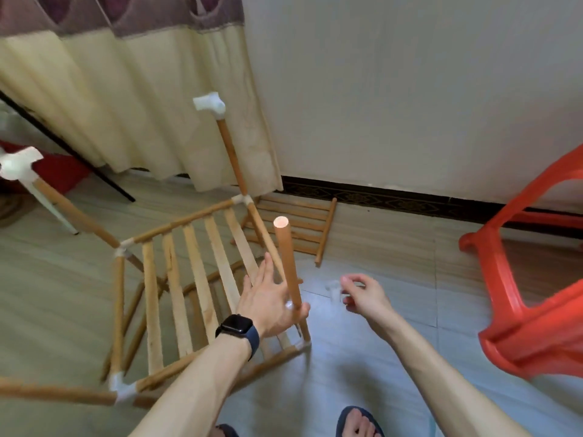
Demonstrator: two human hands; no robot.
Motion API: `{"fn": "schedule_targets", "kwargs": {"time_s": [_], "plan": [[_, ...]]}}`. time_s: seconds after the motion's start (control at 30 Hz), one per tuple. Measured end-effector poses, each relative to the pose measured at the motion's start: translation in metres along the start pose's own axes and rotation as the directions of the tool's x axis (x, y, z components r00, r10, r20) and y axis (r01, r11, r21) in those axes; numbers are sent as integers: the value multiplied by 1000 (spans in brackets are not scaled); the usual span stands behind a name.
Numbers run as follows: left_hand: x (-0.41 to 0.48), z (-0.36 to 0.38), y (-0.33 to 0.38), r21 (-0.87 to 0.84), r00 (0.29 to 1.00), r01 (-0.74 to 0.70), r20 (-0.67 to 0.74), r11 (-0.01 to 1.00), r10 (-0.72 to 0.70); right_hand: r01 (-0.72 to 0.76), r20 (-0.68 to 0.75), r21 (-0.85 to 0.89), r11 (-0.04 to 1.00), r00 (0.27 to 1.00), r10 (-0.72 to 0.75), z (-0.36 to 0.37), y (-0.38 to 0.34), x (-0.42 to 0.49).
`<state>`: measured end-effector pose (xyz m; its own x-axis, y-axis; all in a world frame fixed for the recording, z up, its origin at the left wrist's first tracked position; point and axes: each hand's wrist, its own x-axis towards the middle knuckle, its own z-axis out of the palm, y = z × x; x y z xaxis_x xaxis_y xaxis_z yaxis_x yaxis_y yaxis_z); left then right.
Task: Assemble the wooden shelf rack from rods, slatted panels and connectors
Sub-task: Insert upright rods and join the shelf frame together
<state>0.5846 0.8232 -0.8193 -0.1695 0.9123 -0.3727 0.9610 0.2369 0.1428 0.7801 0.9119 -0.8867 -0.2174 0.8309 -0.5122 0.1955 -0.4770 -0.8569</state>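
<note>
Both forearms reached forward over the floor. The left hand (268, 299), fingers straight and spread, touched the upright rod (287, 263) at the rack's (176, 272) near corner. The right hand (362, 296) pinched a blurred white connector (333, 290) just beside it.

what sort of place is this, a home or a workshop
Probably a room in a home: a cream curtain hangs beside a plain wall, the floor is tiled, and a red plastic chair is at the right.
</note>
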Motion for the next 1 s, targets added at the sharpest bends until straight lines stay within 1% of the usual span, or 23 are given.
{"fn": "schedule_targets", "kwargs": {"time_s": [0.07, 0.13, 0.2, 0.23, 0.27, 0.33, 0.4, 0.43, 0.47, 0.5, 0.53, 0.57, 0.6, 0.63, 0.67, 0.73, 0.8, 0.9, 1.0], "plan": [[-20, -6, -17, 86, 998, -45, 54, 995, 40, 69, 70, 125, 990, 995, -78, 7, -52, -28], [-40, -19, -31, 208, 989, -81, 138, 975, 53, 117, 161, 242, 963, 974, -159, 13, -101, -62], [-55, -39, -42, 275, 973, -66, 231, 959, 0, 131, 225, 339, 932, 950, -216, 18, -143, -95], [-62, -51, -45, 270, 968, -32, 248, 962, -38, 134, 254, 366, 921, 937, -238, 22, -161, -110], [-67, -65, -48, 240, 971, 14, 227, 971, -70, 137, 286, 375, 917, 924, -255, 25, -177, -125], [-76, -98, -57, 127, 991, 74, 98, 989, -87, 143, 351, 365, 920, 894, -278, 33, -202, -152], [-90, -131, -72, -109, 996, 65, -45, 992, -71, 162, 411, 327, 931, 863, -294, 42, -218, -177], [-99, -144, -78, -264, 990, 37, -123, 964, -72, 180, 440, 299, 937, 846, -302, 46, -223, -188], [-109, -156, -81, -429, 973, -16, -216, 903, -85, 200, 465, 273, 941, 829, -311, 51, -226, -196], [-120, -164, -81, -584, 947, -96, -303, 806, -107, 220, 485, 256, 941, 813, -322, 56, -229, -202], [-132, -170, -78, -718, 925, -178, -356, 673, -135, 240, 495, 245, 939, 802, -334, 61, -231, -207], [-145, -174, -73, -816, 914, -255, -379, 519, -147, 259, 496, 244, 935, 795, -350, 68, -232, -210], [-157, -173, -67, -869, 915, -304, -381, 390, -135, 275, 488, 251, 928, 792, -367, 75, -232, -213], [-167, -172, -63, -891, 919, -331, -379, 310, -109, 293, 472, 262, 920, 792, -387, 82, -231, -216], [-174, -170, -61, -892, 919, -352, -387, 285, -76, 314, 450, 275, 909, 793, -410, 89, -228, -218], [-179, -165, -59, -875, 909, -386, -415, 292, -42, 376, 389, 264, 888, 801, -454, 101, -220, -218], [-179, -162, -61, -866, 898, -405, -437, 294, -52, 432, 336, 210, 877, 811, -480, 108, -212, -218], [-179, -160, -64, -852, 885, -427, -463, 303, -53, 435, 302, 185, 881, 828, -473, 115, -207, -219], [-179, -159, -68, -851, 892, -427, -452, 306, -14, 464, 291, 147, 874, 824, -486, 117, -206, -219]]}}
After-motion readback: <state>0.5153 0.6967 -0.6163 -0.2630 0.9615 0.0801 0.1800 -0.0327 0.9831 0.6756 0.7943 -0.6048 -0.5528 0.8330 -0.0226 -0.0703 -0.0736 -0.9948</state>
